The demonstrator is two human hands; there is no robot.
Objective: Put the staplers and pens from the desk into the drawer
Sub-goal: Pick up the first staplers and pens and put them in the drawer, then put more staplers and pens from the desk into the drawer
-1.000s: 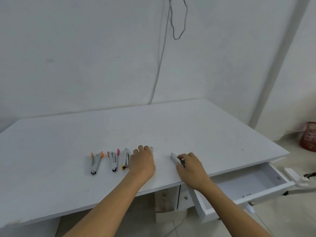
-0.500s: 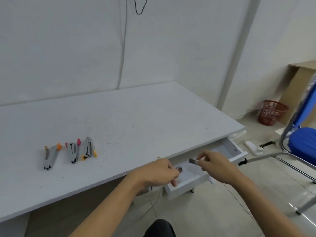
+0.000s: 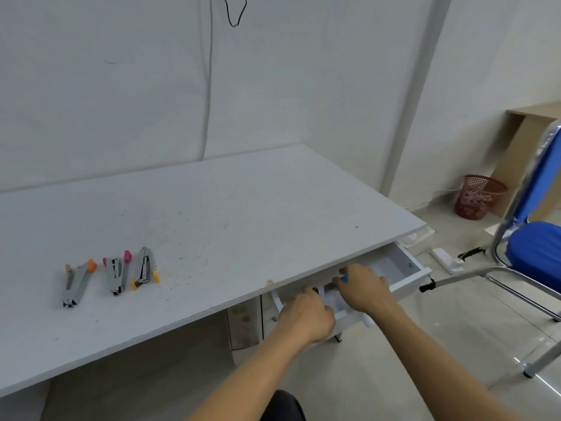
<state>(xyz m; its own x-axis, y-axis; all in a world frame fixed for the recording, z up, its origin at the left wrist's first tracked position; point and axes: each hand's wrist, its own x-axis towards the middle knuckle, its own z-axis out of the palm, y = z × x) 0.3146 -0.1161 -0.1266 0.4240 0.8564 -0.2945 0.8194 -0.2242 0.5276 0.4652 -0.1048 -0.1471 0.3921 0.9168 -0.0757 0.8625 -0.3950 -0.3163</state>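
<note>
Three staplers lie side by side on the left of the white desk (image 3: 243,214): an orange-ended stapler (image 3: 77,282), a pink-ended stapler (image 3: 117,276) and a yellow-ended stapler (image 3: 144,268). Under the desk's right front edge the white drawer (image 3: 408,282) stands pulled out. Both hands are low inside its near part. My left hand (image 3: 306,314) is closed on a pen whose dark tip (image 3: 315,290) pokes out. My right hand (image 3: 364,288) is closed on a pen with a blue cap (image 3: 344,278). Most of each pen is hidden by fingers.
A blue chair (image 3: 537,253) with a metal frame stands right of the drawer. Farther back are a red mesh basket (image 3: 478,197) and a wooden shelf unit (image 3: 516,132). A white power strip (image 3: 446,259) lies on the floor. A cable (image 3: 209,86) hangs down the wall.
Both hands picked pens up off the desk, carried them right and went down into the open drawer. My view swung right, so the chair and basket came into sight.
</note>
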